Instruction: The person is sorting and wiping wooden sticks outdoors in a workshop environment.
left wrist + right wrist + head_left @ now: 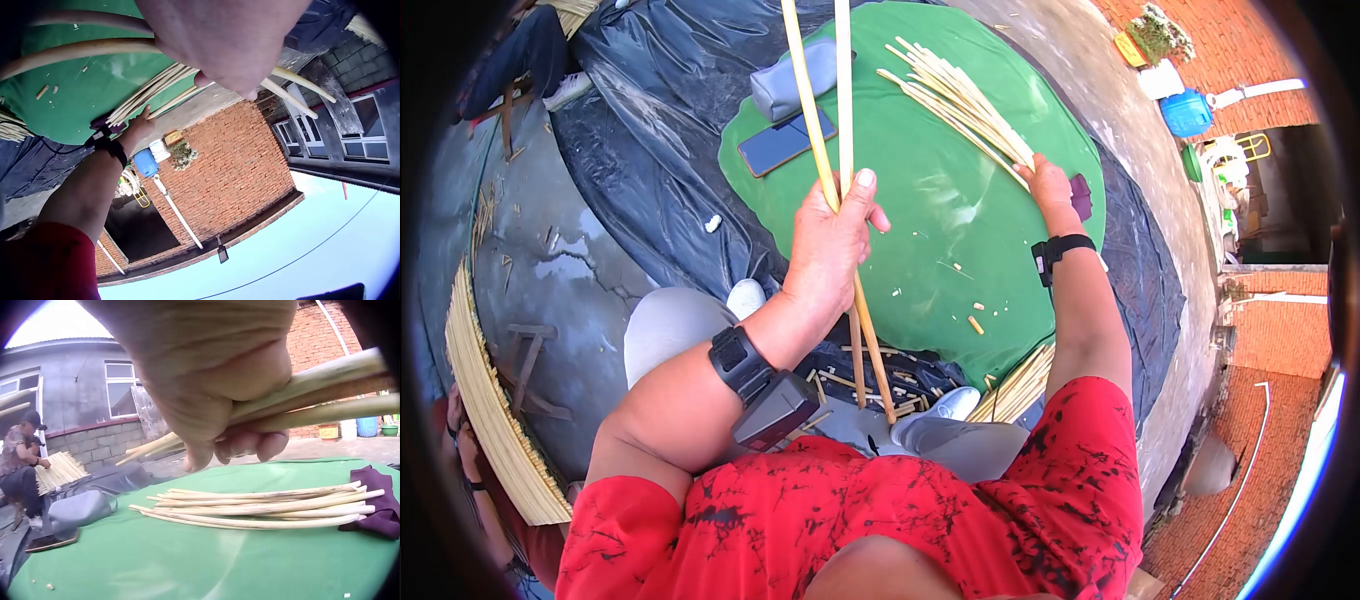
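Observation:
My left hand (825, 245) grips two long pale sticks (845, 90) that cross within its grasp, the thumb lying along them. Their lower ends reach down toward my feet, and the upper ends leave the head view. Farther right, my right hand (1050, 185) is at the near end of a spread bundle of similar sticks (960, 100) on the green cloth (900, 240). In the right wrist view its fingers curl round a few sticks (337, 374), held above the other sticks (269, 507) lying on the cloth. The palm hides part of the held sticks.
A phone (785, 145) and grey pouch (795, 82) lie on the cloth's left side. Purple fabric (375, 503) sits by the bundle. Short offcuts (975, 325) are scattered about. More sticks (1015, 390) lie near my foot. Another person (22, 465) sits at far left.

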The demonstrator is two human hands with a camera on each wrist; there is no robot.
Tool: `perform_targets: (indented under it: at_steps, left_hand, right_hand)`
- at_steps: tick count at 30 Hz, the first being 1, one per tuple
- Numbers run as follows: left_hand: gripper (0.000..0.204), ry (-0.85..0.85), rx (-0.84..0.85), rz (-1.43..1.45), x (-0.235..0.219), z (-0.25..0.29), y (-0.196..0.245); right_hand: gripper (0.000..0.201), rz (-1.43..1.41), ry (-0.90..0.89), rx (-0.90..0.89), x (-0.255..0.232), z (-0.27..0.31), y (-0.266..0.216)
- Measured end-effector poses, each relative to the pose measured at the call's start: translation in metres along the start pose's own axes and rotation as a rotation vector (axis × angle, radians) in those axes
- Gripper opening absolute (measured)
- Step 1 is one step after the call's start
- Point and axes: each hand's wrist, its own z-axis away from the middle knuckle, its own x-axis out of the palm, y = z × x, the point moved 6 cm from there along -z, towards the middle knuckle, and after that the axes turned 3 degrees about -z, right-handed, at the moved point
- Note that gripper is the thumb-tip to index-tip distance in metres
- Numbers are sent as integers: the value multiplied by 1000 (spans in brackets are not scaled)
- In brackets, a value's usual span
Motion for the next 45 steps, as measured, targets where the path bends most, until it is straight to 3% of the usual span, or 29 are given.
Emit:
perform_targets:
  at_steps: [9, 11, 20, 28, 31, 37, 41, 45]
  left_hand:
    - [27, 1, -107, -10, 1, -12, -13]
    - [27, 7, -133, -8, 2, -13, -16]
    - [27, -36, -192, -14, 14, -15, -27]
    - [30, -75, -169, -17, 16, -3, -28]
    - [35, -89, -154, -23, 17, 5, -26]
    - [41, -199, -81, 69, 25, 17, -20]
    - [36, -249, -3, 75, 35, 18, -13]
    - [26, -405, -1, 114, 54, 20, -13]
  right_hand:
    - [49, 145, -114, 21, 66, -48, -5]
    - [50, 190, -23, 37, 65, -47, -3]
    - [51, 133, -11, 44, 116, -35, 8]
    - [70, 98, -114, 155, 94, -6, -10]
    - [75, 130, -196, 106, 82, 18, -15]
    - [68, 23, -116, 17, 28, 75, -11]
    - [53, 39, -2, -111, -74, 123, -8]
    - [50, 124, 170, -61, -178, 183, 34]
